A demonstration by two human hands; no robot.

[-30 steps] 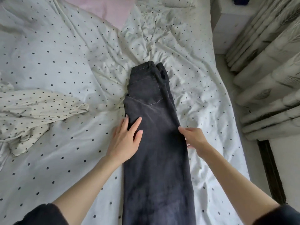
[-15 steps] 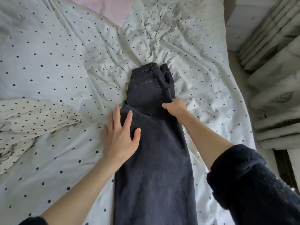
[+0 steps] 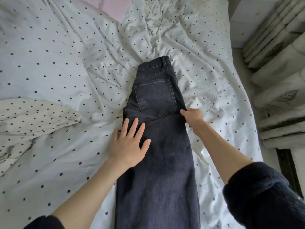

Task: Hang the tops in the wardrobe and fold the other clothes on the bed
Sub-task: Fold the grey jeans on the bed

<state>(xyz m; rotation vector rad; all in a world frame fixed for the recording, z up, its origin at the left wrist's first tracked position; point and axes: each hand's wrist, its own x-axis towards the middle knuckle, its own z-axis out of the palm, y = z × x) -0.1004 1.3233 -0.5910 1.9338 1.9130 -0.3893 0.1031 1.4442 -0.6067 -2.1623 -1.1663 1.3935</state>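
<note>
head | jeans (image 3: 158, 146) lengthwise mid-bed (image 3: 49, 63), halved | left hand (image 3: 130, 144) spread flat on jeans' left edge | right hand (image 3: 192, 117) pinching jeans' right edge below pocket | risk: tugging skews stacked legs, rucks denim

Jeans (image 3: 158, 162): lengthwise on the bed (image 3: 66, 55), waistband far, legs near.
Left hand (image 3: 130, 146): flat on the jeans' left edge.
Right hand (image 3: 192, 117): at the jeans' right edge.
Spotted garment (image 3: 33, 116): left.
Curtain (image 3: 280, 71): right.
</note>
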